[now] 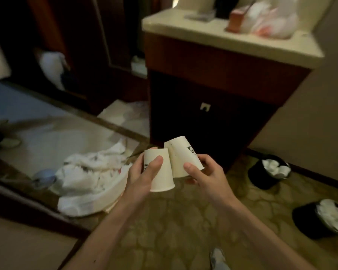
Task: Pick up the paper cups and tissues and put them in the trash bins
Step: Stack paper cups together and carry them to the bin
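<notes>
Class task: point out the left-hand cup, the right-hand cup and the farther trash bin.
left-hand cup [163, 180]: head view, side wall.
right-hand cup [180, 152]: head view, side wall.
farther trash bin [259, 176]: head view, black outer wall.

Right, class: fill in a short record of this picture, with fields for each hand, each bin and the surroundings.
left hand: grips a white paper cup, mouth down
right hand: grips a second white paper cup, tilted
near bin: round black trash bin, white tissues inside
far bin: second round black trash bin, also holding tissues
nearby: dark wooden cabinet; heap of white cloth at left
</notes>
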